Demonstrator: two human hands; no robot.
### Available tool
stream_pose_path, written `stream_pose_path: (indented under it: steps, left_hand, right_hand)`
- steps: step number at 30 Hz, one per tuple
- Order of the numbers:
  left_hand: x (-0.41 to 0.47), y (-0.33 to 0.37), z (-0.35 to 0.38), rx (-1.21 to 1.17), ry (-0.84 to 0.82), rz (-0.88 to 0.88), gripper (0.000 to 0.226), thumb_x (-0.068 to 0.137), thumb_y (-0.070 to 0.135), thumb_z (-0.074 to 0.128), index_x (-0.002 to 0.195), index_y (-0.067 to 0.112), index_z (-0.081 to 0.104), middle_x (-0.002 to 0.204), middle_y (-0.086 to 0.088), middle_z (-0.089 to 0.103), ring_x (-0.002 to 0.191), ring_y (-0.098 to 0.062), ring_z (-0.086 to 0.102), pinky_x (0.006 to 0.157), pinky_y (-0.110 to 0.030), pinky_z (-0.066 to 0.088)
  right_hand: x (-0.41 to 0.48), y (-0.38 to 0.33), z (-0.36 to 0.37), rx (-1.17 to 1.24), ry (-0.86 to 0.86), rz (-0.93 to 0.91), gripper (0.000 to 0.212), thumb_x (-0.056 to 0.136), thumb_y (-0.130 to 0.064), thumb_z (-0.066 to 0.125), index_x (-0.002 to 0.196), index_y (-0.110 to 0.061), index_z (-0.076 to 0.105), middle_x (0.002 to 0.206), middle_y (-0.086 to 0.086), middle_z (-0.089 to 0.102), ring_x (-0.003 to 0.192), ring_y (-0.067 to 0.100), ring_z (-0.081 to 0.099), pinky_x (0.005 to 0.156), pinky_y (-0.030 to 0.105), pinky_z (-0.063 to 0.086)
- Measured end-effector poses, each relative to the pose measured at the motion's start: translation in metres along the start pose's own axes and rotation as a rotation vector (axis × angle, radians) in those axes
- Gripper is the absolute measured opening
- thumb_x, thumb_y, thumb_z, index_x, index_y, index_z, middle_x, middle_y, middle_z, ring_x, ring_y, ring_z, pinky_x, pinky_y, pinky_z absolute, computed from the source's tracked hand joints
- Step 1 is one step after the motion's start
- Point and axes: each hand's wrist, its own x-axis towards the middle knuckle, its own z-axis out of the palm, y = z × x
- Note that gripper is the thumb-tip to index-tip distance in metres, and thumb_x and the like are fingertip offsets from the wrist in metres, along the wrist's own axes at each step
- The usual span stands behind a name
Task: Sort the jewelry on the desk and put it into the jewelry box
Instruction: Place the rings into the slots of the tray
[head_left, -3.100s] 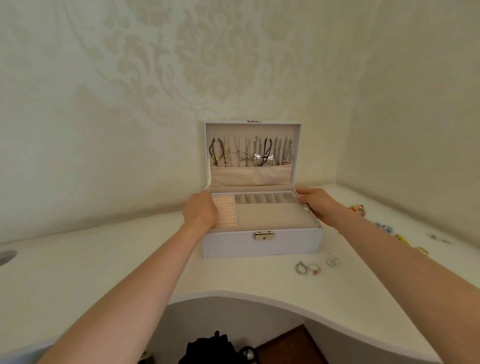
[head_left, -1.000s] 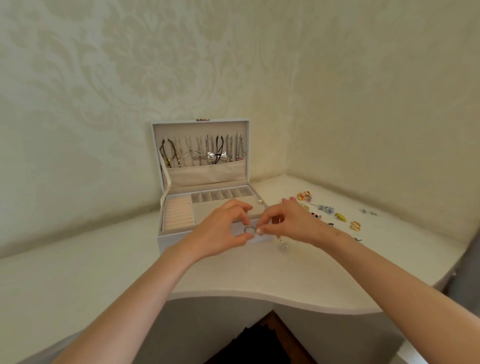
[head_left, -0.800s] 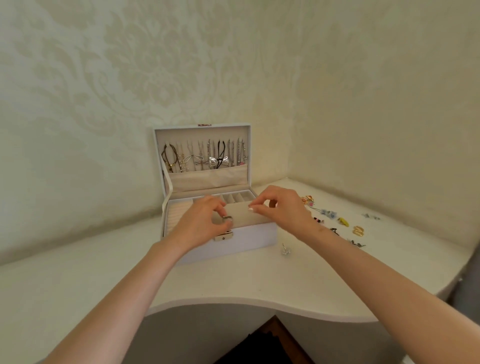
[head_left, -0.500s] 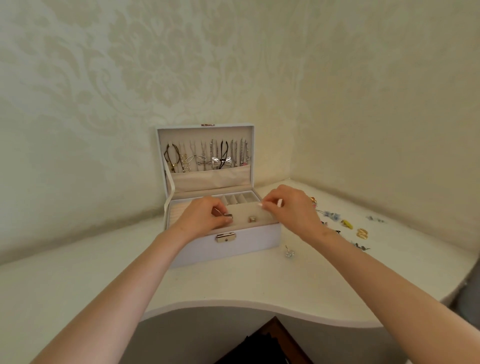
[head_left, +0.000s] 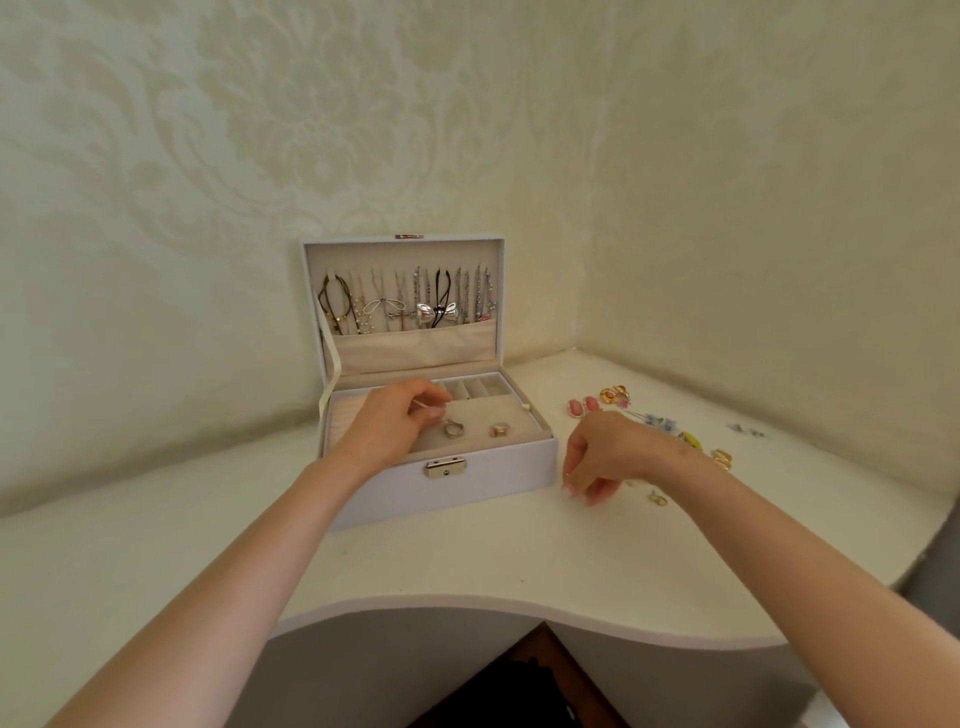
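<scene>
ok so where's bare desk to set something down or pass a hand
Biggest bare patch: the desk left of the jewelry box, out to the wall. Next, the strip between the box front and the desk's curved edge, though both arms cross it. Crowded: right of the box, where loose jewelry lies around the right hand.

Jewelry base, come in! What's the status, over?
Left hand curled over jewelry box tray, by silver ring. Right hand fingers down over desk beside box. Both grips unclear. Gold ring in tray too; loose jewelry waiting right.

head cam, looks fwd & down, near desk (head_left: 467, 561) corner.
</scene>
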Motion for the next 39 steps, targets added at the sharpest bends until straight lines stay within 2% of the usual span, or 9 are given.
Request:
stream_pose_path:
  steps: [4,7,11,14,20,25,31,35,39]
  left_hand:
    - [-0.002,0.004,-0.005,-0.083,0.030,0.071,0.020,0.085,0.000,0.061,0.093,0.018,0.062,0.095,0.005,0.067,0.079,-0.001,0.061,0.070,-0.008,0.042]
    - [-0.003,0.011,-0.005,-0.202,0.023,0.128,0.022,0.081,0.003,0.068,0.088,0.020,0.057,0.096,0.003,0.068,0.083,-0.007,0.063,0.073,-0.017,0.047]
    - [-0.002,0.014,-0.005,-0.282,0.062,0.127,0.032,0.076,0.006,0.074,0.092,0.023,0.052,0.090,-0.001,0.065,0.080,-0.009,0.063,0.071,-0.018,0.050]
    - [0.002,0.006,-0.010,-0.211,0.155,0.171,0.030,0.076,0.009,0.075,0.092,0.021,0.053,0.086,0.006,0.063,0.077,0.000,0.060,0.069,-0.014,0.048]
    - [0.007,-0.017,-0.026,-0.036,0.147,0.256,0.026,0.075,0.004,0.075,0.083,0.024,0.059,0.077,0.012,0.059,0.080,-0.007,0.058,0.066,-0.008,0.043]
    - [0.016,-0.045,-0.041,-0.051,0.166,0.119,0.027,0.078,0.006,0.072,0.079,0.027,0.056,0.074,0.007,0.062,0.067,-0.005,0.056,0.063,-0.011,0.043]
    - [0.015,-0.072,-0.045,0.142,0.201,-0.016,0.017,0.079,0.024,0.072,0.078,0.032,0.057,0.075,0.009,0.062,0.066,-0.005,0.051,0.064,-0.024,0.041]
    - [0.021,-0.077,-0.048,0.201,0.192,-0.040,0.011,0.082,0.026,0.069,0.083,0.031,0.058,0.077,0.011,0.061,0.067,-0.001,0.049,0.059,-0.014,0.033]
    - [0.028,-0.080,-0.051,0.258,0.137,-0.034,0.006,0.086,0.024,0.064,0.091,0.021,0.064,0.072,0.013,0.053,0.067,-0.007,0.045,0.060,-0.025,0.032]
  right_hand:
    - [-0.010,-0.025,-0.023,0.245,0.083,-0.140,0.006,0.076,0.001,0.074,0.079,0.000,0.068,0.068,0.011,0.066,0.055,0.014,0.064,0.056,0.021,0.055]
    - [-0.002,-0.054,-0.021,0.373,0.164,-0.259,0.009,0.079,-0.011,0.074,0.086,-0.005,0.071,0.068,0.001,0.068,0.052,0.005,0.056,0.046,0.011,0.042]
    - [0.034,-0.080,0.001,0.595,0.155,-0.265,0.021,0.078,-0.013,0.075,0.097,-0.005,0.070,0.067,-0.001,0.066,0.053,0.006,0.048,0.047,0.015,0.035]
    - [0.052,-0.089,0.014,0.721,0.117,-0.286,0.013,0.078,-0.012,0.075,0.089,-0.009,0.068,0.060,-0.004,0.063,0.050,0.006,0.047,0.046,0.016,0.034]
    - [0.060,-0.094,0.032,0.644,0.190,-0.392,0.019,0.080,-0.015,0.074,0.095,-0.005,0.067,0.071,0.005,0.070,0.049,0.005,0.052,0.046,0.016,0.037]
    - [0.064,-0.076,0.038,0.265,0.378,-0.451,0.015,0.073,-0.021,0.079,0.073,-0.030,0.067,0.066,-0.011,0.062,0.055,-0.005,0.048,0.059,0.017,0.037]
    - [0.061,-0.074,0.038,0.119,0.259,-0.548,0.019,0.066,-0.028,0.084,0.076,-0.034,0.068,0.072,-0.011,0.063,0.059,0.001,0.048,0.064,0.024,0.043]
    - [0.060,-0.069,0.039,0.111,0.216,-0.565,0.029,0.063,-0.021,0.086,0.074,-0.037,0.066,0.081,-0.005,0.063,0.064,-0.001,0.051,0.062,0.012,0.040]
    - [0.060,-0.069,0.038,0.184,0.193,-0.542,0.030,0.065,-0.011,0.085,0.073,-0.033,0.067,0.076,-0.008,0.061,0.061,-0.002,0.050,0.062,0.009,0.041]
